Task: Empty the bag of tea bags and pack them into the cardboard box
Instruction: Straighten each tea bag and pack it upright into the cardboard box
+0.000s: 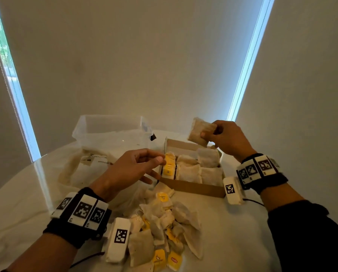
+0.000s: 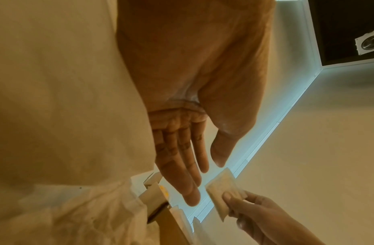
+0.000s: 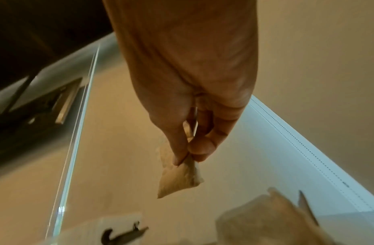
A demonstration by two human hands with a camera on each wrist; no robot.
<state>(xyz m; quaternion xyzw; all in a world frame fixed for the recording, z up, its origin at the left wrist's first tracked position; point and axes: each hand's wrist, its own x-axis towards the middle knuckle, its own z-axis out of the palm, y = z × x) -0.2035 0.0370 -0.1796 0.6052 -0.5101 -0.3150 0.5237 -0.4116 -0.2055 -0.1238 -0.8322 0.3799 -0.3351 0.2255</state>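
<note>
My right hand point(image 1: 208, 133) pinches one beige tea bag point(image 1: 200, 130) between thumb and fingers, held in the air above the far side of the open cardboard box point(image 1: 193, 188). The right wrist view shows the same tea bag point(image 3: 177, 180) hanging from that hand point(image 3: 187, 157). Several tea bags point(image 1: 189, 170) stand packed in the box, one with a yellow tag point(image 1: 169, 165) at its left end. My left hand point(image 1: 158, 157) hovers at that end, empty; in the left wrist view its fingers point(image 2: 181, 165) are straight. A loose pile of tea bags point(image 1: 164, 222) lies on the table in front of the box.
The emptied, crumpled pale bag point(image 1: 81, 169) lies left of the box. Behind it stands a clear plastic tub point(image 1: 111, 130). The round table wears a white cloth point(image 1: 232, 232). Walls and window blinds close off the back.
</note>
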